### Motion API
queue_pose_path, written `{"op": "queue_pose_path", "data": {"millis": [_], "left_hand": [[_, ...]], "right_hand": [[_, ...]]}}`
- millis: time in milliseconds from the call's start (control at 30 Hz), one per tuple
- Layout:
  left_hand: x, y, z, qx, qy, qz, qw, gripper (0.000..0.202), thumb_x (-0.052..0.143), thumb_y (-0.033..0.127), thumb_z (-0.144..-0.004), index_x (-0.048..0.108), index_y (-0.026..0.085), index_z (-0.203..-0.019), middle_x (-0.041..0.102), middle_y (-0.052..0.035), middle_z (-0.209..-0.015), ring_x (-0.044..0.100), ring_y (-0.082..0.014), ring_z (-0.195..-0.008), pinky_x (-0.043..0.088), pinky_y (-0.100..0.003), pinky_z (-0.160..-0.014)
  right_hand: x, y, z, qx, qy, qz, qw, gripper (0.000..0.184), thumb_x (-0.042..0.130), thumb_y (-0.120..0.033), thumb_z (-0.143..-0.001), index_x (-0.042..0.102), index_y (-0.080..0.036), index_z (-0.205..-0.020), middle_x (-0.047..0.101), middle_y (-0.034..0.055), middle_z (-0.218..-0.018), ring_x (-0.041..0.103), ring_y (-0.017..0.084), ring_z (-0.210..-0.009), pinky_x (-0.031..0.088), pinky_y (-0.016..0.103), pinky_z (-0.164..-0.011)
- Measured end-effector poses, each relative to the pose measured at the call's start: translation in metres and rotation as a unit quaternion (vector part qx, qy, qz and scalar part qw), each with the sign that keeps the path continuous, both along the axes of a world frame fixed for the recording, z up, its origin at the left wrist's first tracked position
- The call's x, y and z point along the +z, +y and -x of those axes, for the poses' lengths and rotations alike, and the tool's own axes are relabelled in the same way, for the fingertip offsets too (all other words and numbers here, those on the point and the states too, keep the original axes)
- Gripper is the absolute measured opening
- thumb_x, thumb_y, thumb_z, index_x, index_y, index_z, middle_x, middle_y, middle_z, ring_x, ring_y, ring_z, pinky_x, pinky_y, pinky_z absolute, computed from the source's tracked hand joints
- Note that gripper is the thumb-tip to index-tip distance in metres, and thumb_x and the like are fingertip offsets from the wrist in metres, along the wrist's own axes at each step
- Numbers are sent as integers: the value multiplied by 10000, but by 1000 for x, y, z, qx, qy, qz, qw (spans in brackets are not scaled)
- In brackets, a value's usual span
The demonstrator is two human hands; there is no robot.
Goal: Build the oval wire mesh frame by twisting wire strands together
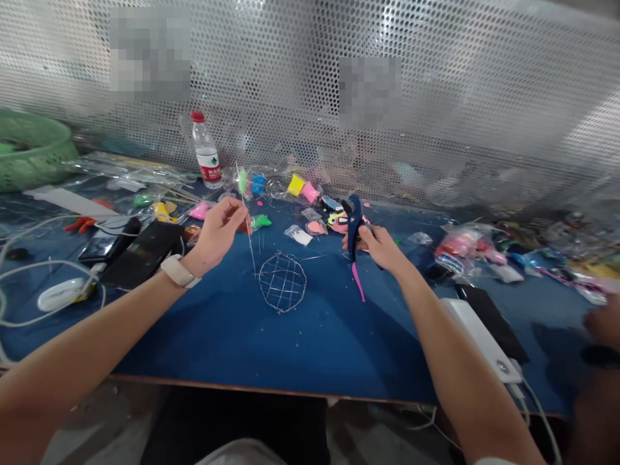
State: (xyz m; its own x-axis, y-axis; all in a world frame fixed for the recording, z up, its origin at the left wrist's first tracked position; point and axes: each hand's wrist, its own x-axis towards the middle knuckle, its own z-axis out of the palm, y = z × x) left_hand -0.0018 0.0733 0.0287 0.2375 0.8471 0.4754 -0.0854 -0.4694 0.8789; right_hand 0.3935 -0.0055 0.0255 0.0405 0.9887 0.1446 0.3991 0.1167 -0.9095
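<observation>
My left hand (223, 226) pinches a long, thin metal wire (250, 242) that stands nearly upright above the table. Close to the wire's lower end, an oval wire mesh frame (282, 282) with crossing strands lies on the blue tabletop (290, 355). My right hand (371, 242) grips a dark blue hand tool (355, 226) with a curved outline; its exact kind is unclear. Just below that tool, a thin pink plastic stick (358, 282) rests on the table.
Behind my hands are clay packets (301, 187) and a water bottle (207, 155). Phones (145, 252), a white mouse-like device (62, 295) and cables lie left. A white power bank (477, 339) lies right, near another person's blurred hand (603, 323). A perforated metal panel (271, 64) stands behind.
</observation>
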Motion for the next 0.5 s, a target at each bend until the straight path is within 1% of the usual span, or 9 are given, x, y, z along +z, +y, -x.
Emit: {"op": "queue_pose_path", "data": {"millis": [100,200,367,500], "left_hand": [[-11,-1,5,6,32,-5,999,141,626,301,-1055,613,231,-933,667,1,-773,675,-153,-670,581,-311,-667],[-17,-2,6,8,33,0,999,135,613,295,-1060,608,235,-940,662,6,-770,670,-150,-663,578,-307,-650],[-17,-4,4,12,8,4,1000,137,618,283,-1063,615,237,-934,655,9,-756,656,-144,-658,579,-295,-638],[-16,-7,2,-1,4,9,1000,142,629,284,-1056,614,236,-923,663,8,-742,639,-132,-625,565,-283,-614]], "right_hand": [[-3,1,-3,-7,6,0,1000,787,655,-954,-811,765,-196,-990,837,154,-1017,829,297,-816,724,450,-804],[-7,1,-6,-20,10,0,1000,767,632,-948,-835,761,-206,-981,839,135,-1003,827,281,-806,716,420,-781],[-11,2,-8,-30,8,-11,999,752,623,-935,-854,747,-210,-1011,830,113,-983,808,249,-760,698,387,-747],[-14,2,-4,-40,-24,-23,999,779,600,-961,-839,733,-207,-979,814,117,-950,775,240,-711,664,366,-648]]}}
